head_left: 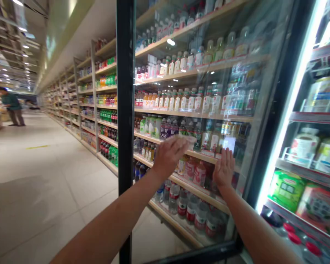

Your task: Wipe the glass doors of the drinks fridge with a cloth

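The open glass door (pixel 264 88) of a lit drinks cooler stands in front of me, with a black frame. My left hand (pixel 170 154) is raised at the middle of the pane, its fingers closed on a pale, thin cloth (pixel 191 139) that is blurred. My right hand (pixel 224 170) is to its right, fingers stretched out and pointing up, palm towards the glass. Whether it touches the pane I cannot tell. A small white blurred patch (pixel 230 142) shows just above its fingertips.
Shelves of bottled drinks (pixel 192 99) show through the glass. The lit cooler holds packs and bottles (pixel 287 189) at the right. The door's black edge (pixel 124 132) stands upright beside a long aisle floor (pixel 52 176). A person (pixel 12 106) stands far left.
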A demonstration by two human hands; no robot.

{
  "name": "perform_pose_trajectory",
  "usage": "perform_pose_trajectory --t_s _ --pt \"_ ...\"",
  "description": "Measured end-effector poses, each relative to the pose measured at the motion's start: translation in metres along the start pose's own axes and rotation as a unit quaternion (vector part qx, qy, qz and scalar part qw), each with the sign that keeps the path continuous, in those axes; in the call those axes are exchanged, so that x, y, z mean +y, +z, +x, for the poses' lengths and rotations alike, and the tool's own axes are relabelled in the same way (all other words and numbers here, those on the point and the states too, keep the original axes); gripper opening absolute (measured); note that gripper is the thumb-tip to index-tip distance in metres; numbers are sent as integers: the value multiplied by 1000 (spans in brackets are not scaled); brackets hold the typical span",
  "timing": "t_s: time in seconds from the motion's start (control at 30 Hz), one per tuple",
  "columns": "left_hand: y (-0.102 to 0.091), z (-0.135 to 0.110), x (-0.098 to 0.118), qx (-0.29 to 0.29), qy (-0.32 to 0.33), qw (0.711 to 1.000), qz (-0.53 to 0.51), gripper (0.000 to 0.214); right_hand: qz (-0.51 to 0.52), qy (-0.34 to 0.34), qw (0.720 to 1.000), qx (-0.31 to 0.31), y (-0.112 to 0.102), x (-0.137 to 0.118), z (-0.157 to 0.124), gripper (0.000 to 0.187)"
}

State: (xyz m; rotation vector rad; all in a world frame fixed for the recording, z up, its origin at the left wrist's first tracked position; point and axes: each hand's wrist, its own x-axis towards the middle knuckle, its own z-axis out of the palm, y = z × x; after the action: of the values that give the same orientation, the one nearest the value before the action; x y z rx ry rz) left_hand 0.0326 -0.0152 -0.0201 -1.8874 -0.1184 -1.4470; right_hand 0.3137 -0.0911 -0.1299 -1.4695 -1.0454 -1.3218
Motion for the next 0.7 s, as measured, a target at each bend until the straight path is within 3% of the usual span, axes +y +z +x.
perform_pose_trajectory --t_s 0.07,0.13,0.2,0.3,0.37,0.43,0.53,0.6,0.7 --pt "-4 -24 11 -46 106 993 -14 25 -1 -2 1000 -2 0 0 -1 62" --pt "-12 -29 10 -78 145 986 -5 24 -2 -7 1000 -3 1 1 -1 62" --pt "-21 -18 -6 -71 103 992 13 26 -2 -13 1000 3 2 2 -2 62" --pt "-31 1 -31 -18 -12 999 27 31 2 -21 1000 11 3 3 -2 62" --pt "-32 -4 -32 4 -56 998 31 32 1 -21 1000 12 3 2 -3 61" --pt "-32 -25 -20 -2 -51 998 30 31 -3 -15 1000 10 3 2 -3 61" --pt "-34 -56 -2 -53 15 998 19 31 -3 -8 1000 7 2 1 -2 60" --pt "-38 -60 -4 -70 34 997 17 30 -3 0 1000 4 2 0 -2 60" --pt "-44 -44 -23 -48 -12 999 22 32 -3 9 1000 -2 2 0 -1 60"
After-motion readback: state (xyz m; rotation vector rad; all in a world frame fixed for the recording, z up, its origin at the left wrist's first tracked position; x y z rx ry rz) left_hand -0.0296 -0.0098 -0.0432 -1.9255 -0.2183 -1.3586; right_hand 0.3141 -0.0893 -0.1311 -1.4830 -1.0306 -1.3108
